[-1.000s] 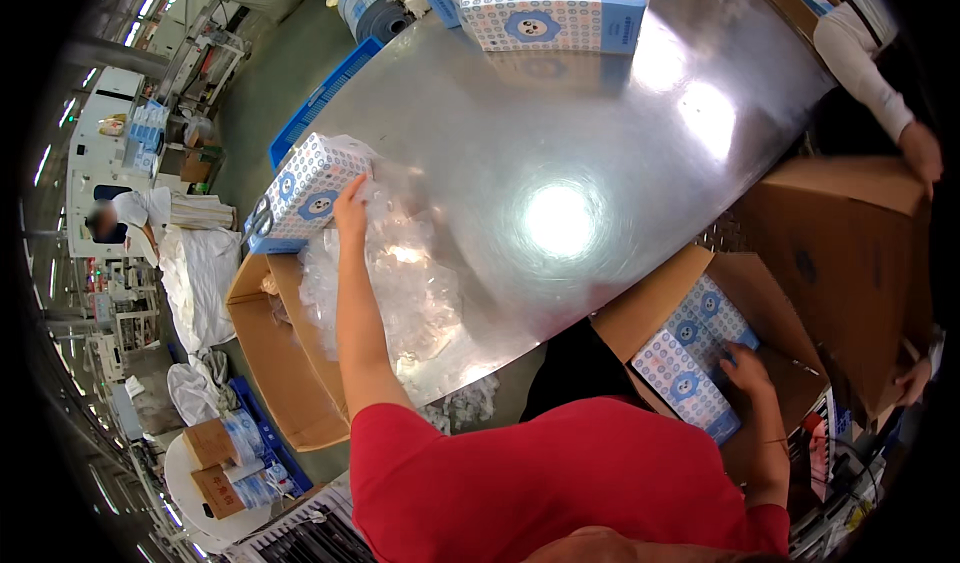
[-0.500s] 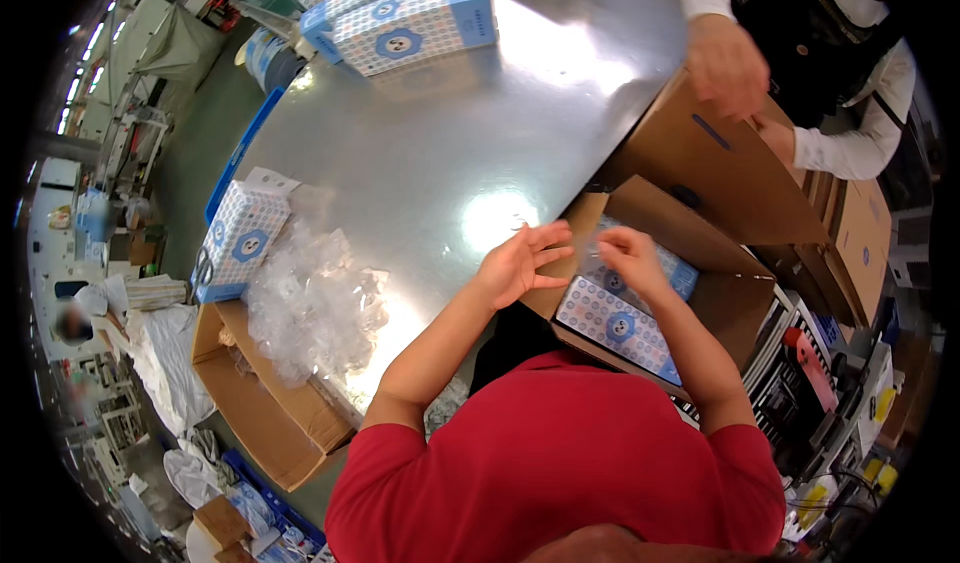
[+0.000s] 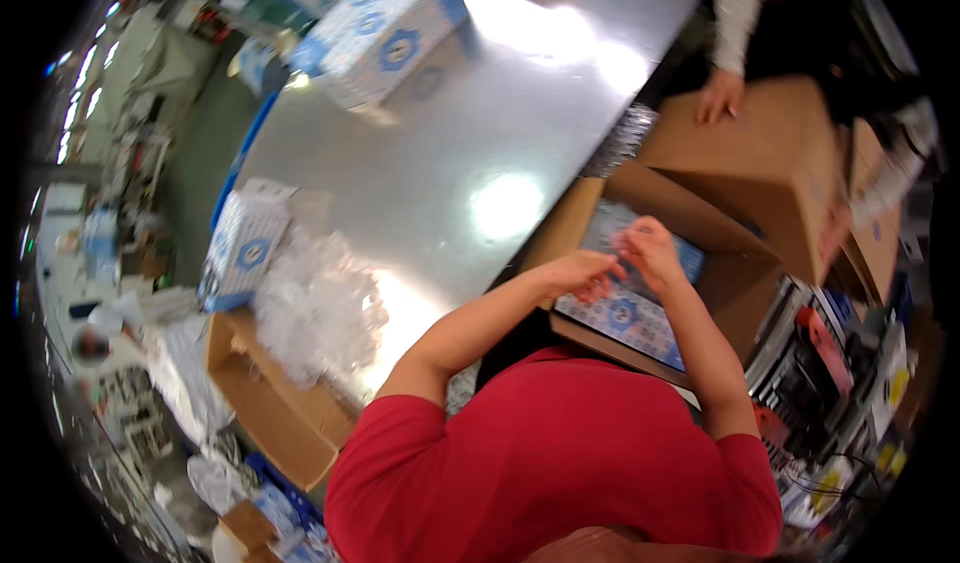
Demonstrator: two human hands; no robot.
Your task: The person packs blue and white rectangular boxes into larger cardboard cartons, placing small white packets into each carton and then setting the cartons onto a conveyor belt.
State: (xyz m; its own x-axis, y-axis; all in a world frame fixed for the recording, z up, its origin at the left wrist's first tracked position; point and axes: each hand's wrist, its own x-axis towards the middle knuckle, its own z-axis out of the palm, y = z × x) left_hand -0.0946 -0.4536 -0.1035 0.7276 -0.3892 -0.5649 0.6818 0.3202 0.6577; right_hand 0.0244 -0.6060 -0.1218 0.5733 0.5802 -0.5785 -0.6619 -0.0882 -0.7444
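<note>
Over the open carton (image 3: 735, 248), my left hand (image 3: 590, 275) and my right hand (image 3: 650, 251) come close together. The right fingers are curled in a pinch. The left fingers are bent in toward them, somewhat blurred; whatever the two hands hold is too small or too clear to make out. Beneath them in the carton lies a white-and-blue patterned box (image 3: 640, 323). Behind it a bluish box (image 3: 690, 259) shows partly, with a hazy clear sheet near it.
A metal table (image 3: 400, 163) bears patterned boxes (image 3: 385, 48) at the back and a heap of clear plastic bags (image 3: 318, 308) at left, beside another patterned box (image 3: 245, 243). An empty carton (image 3: 275, 393) sits near the table's left corner. A co-worker's hand (image 3: 720, 98) rests on a large carton (image 3: 750, 143).
My left hand has moved right to my right hand, its spread fingers now bent. The co-worker's large carton has turned, and one hand now lies on top. The view has shifted slightly.
</note>
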